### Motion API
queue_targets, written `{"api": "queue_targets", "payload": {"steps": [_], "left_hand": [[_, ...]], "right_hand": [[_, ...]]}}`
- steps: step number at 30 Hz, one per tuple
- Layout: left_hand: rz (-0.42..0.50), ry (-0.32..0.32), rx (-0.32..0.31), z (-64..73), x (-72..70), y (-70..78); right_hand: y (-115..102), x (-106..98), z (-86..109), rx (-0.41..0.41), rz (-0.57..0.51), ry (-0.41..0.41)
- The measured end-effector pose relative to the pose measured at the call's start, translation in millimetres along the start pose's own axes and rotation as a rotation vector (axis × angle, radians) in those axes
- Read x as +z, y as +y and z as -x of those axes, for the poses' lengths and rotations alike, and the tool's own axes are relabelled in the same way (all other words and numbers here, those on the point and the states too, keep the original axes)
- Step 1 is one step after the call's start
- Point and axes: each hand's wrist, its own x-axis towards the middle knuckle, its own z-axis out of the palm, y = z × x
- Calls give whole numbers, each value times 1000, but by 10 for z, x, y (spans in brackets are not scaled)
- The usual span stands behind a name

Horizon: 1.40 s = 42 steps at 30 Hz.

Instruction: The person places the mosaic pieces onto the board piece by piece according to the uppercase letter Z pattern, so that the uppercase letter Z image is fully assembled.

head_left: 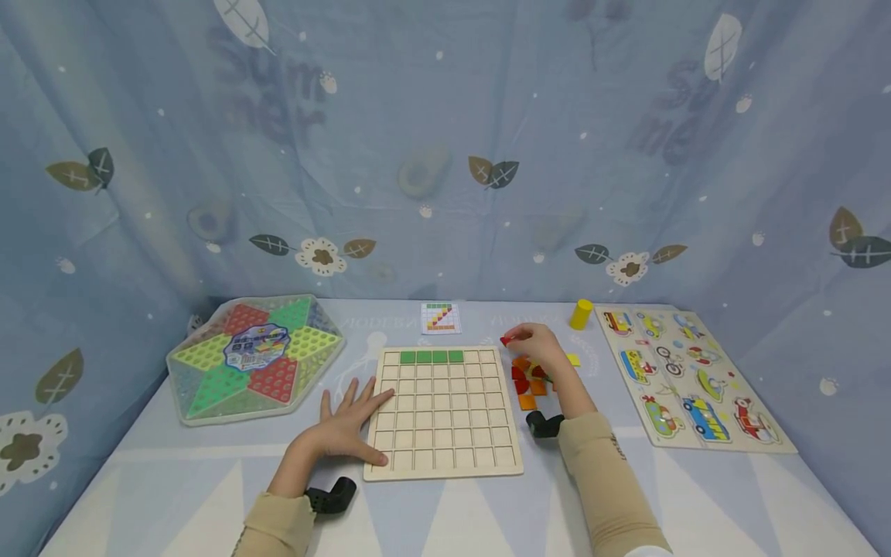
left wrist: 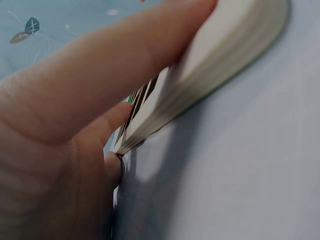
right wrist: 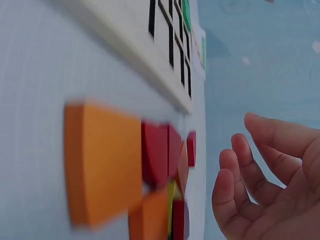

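A wooden grid board [head_left: 443, 464] lies flat, with several green square tiles [head_left: 431, 357] in its far row. My left hand [head_left: 346, 429] rests with spread fingers on the board's left edge. In the left wrist view the thumb [left wrist: 110, 60] lies over the edge of the board [left wrist: 200, 85]. My right hand [head_left: 537, 346] is above the table past the board's far right corner, a small red piece [head_left: 505, 340] by its fingertips. Seen from the right wrist, the fingers of the right hand [right wrist: 270, 185] are loosely bent and apart, with nothing between them.
Right of the board lie loose orange tiles [head_left: 527, 402], red pieces [head_left: 520, 385] and a yellow piece [head_left: 574, 360]. A pattern card [head_left: 441, 318] lies behind the board. A hexagonal game box [head_left: 257, 360], yellow cylinder [head_left: 581, 314] and vehicle puzzle board [head_left: 696, 371] stand around.
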Motion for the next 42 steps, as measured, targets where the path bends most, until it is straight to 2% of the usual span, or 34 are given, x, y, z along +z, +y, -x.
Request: {"api": "queue_targets", "payload": {"steps": [5, 8, 19, 23, 26, 31, 35, 38, 42], "left_hand": [[-9, -1, -1, -5, -13, -1], [-2, 3, 1, -4, -18, 3], [-12, 1, -9, 5, -8, 14], [-15, 2, -4, 9, -9, 15], [-12, 1, -5, 7, -11, 14], [-4, -2, -2, 4, -5, 4], [-2, -7, -2, 5, -2, -1], [0, -10, 1, 5, -5, 2], [2, -6, 5, 7, -15, 11]], "right_hand": [[143, -190, 40, 101, 4, 12], [231, -274, 77, 126, 19, 14], [433, -399, 190, 134, 213, -62], [437, -410, 187, 117, 242, -55], [420, -418, 185, 109, 248, -21], [345, -393, 182, 97, 181, 75], [254, -313, 162, 95, 45, 124], [181, -221, 151, 81, -43, 125], [103, -63, 119, 36, -120, 82]]}}
